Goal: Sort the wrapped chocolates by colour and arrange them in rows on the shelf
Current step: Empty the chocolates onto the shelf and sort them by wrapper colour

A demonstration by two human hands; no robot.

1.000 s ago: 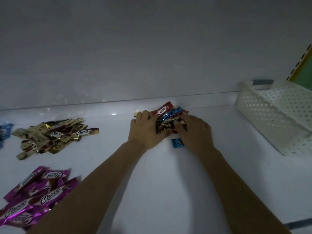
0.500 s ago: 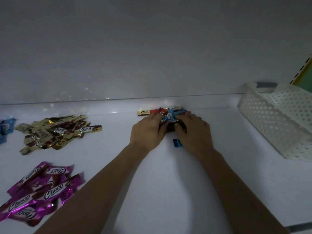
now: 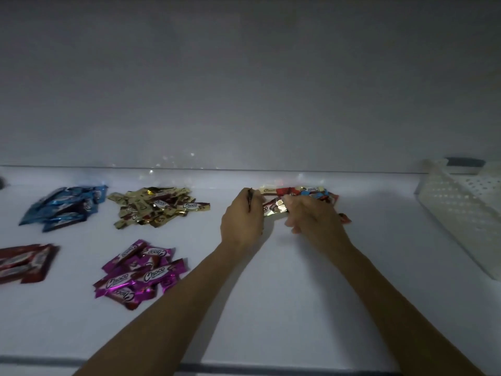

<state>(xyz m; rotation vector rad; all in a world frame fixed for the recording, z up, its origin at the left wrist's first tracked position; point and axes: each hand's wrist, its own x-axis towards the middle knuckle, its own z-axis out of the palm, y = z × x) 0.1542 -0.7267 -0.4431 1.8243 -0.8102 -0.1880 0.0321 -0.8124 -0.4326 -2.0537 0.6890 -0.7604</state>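
Note:
A small mixed pile of wrapped chocolates [image 3: 303,193] in red, blue and gold lies at the back of the white shelf [image 3: 271,294]. My left hand [image 3: 242,219] pinches a dark-edged wrapper at the pile's left side. My right hand [image 3: 311,219] rests on the pile's front, fingers curled over a gold chocolate [image 3: 276,208] between the two hands. Sorted heaps lie to the left: blue [image 3: 65,206], gold [image 3: 157,206], magenta [image 3: 141,272] and dark red [image 3: 24,263].
A white perforated plastic basket [image 3: 461,210] stands at the right, close to the mixed pile. The shelf's back wall rises just behind the chocolates. A single red chocolate [image 3: 344,217] pokes out right of my right hand.
The view has swung left, so the blue and dark red heaps now show. My hands have drawn apart slightly, and a gold chocolate now shows between them.

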